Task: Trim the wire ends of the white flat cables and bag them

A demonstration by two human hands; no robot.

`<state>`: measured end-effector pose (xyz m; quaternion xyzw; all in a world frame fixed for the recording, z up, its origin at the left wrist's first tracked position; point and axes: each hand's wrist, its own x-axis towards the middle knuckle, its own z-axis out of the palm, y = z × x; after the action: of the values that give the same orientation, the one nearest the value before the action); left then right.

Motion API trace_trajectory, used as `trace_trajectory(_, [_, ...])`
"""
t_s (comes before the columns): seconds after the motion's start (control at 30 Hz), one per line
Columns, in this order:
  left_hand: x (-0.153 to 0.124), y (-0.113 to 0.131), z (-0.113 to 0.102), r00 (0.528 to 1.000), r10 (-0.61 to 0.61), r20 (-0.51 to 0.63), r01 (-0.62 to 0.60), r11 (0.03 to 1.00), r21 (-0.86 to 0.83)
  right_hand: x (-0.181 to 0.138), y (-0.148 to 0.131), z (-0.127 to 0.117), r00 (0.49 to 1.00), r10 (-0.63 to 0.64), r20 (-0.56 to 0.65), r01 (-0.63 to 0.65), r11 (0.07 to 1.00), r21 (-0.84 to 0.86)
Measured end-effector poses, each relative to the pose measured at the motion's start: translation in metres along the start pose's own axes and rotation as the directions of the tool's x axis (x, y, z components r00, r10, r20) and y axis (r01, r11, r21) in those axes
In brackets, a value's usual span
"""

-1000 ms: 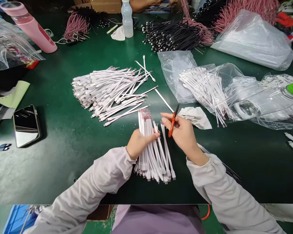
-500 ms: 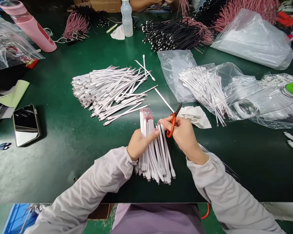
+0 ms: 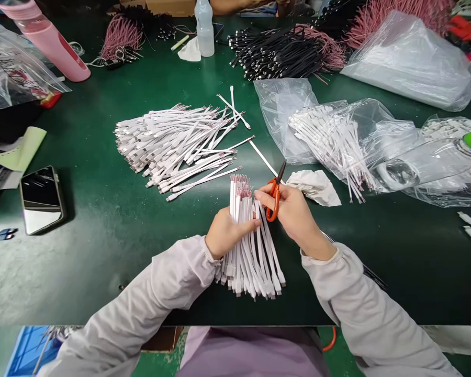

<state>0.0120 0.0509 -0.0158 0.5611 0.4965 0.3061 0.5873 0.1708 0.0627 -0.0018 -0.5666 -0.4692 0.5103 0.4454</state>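
My left hand (image 3: 230, 230) is closed round a bundle of short white cables (image 3: 245, 262), thumb across the front. Their pinkish wire ends point away from me and their connectors fan out toward me. My right hand (image 3: 292, 214) is closed on orange-handled scissors (image 3: 273, 201), whose dark blades point up and away. Its thumb and forefinger are at the right upper edge of the bundle; whether they pinch a cable is hard to see. Beyond my hands lies a loose pile of similar white cables (image 3: 172, 141). A single white cable (image 3: 264, 157) lies just past the scissors.
A phone (image 3: 42, 200) lies left, a pink bottle (image 3: 49, 39) behind it. On the right are a crumpled tissue (image 3: 314, 187), bagged white cables (image 3: 332, 139) and a clear green-capped bottle (image 3: 427, 162). Black cables (image 3: 278, 55) lie at the back, near another person's arm (image 3: 231, 6).
The bundle in my left hand has shifted slightly right, its connector ends a little more fanned. The scissors have tilted more upright in my right hand, which has moved slightly left.
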Motion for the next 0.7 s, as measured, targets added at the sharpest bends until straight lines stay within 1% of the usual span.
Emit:
trace_trajectory(0.07, [0.0001, -0.0012, 0.0006, 1.0, 0.002, -0.005, -0.002, 1.0, 0.018, -0.0004, -0.0011, -0.0004, 1.0, -0.001, -0.003, 0.001, 1.0, -0.002])
trace_trajectory(0.2, [-0.0001, -0.0011, -0.0006, 0.999, -0.026, -0.024, 0.024, 0.999, -0.049, -0.0022, -0.0007, -0.004, 1.0, -0.006, -0.03, 0.006, 1.0, -0.012])
trace_trajectory(0.27, [-0.0006, -0.0003, -0.0022, 0.998, -0.061, -0.02, 0.059, 0.993, -0.103, -0.0026, 0.0007, -0.0061, 0.998, -0.025, -0.057, 0.021, 0.998, -0.064])
trace_trajectory(0.33, [-0.0009, 0.0, -0.0039, 0.996, -0.084, -0.012, 0.081, 0.985, -0.149, -0.0027, 0.0021, -0.0076, 0.993, -0.06, -0.101, 0.044, 0.987, -0.154])
trace_trajectory(0.4, [-0.0007, 0.0001, -0.005, 0.996, -0.094, -0.007, 0.091, 0.981, -0.174, -0.0029, 0.0026, -0.0081, 0.983, -0.109, -0.15, 0.07, 0.966, -0.248])
trace_trajectory(0.47, [-0.0002, 0.0001, -0.0052, 0.995, -0.099, -0.005, 0.096, 0.979, -0.179, -0.0036, 0.0018, -0.007, 0.975, -0.145, -0.169, 0.092, 0.954, -0.285])
trace_trajectory(0.57, [0.0001, 0.0009, -0.0043, 0.997, -0.082, 0.002, 0.082, 0.984, -0.157, -0.0047, -0.0009, -0.0031, 0.987, -0.124, -0.098, 0.103, 0.975, -0.195])
trace_trajectory(0.7, [-0.001, 0.0032, -0.0036, 0.999, -0.049, 0.016, 0.051, 0.991, -0.123, -0.0041, -0.0031, 0.0011, 0.999, -0.033, 0.035, 0.034, 0.999, -0.028])
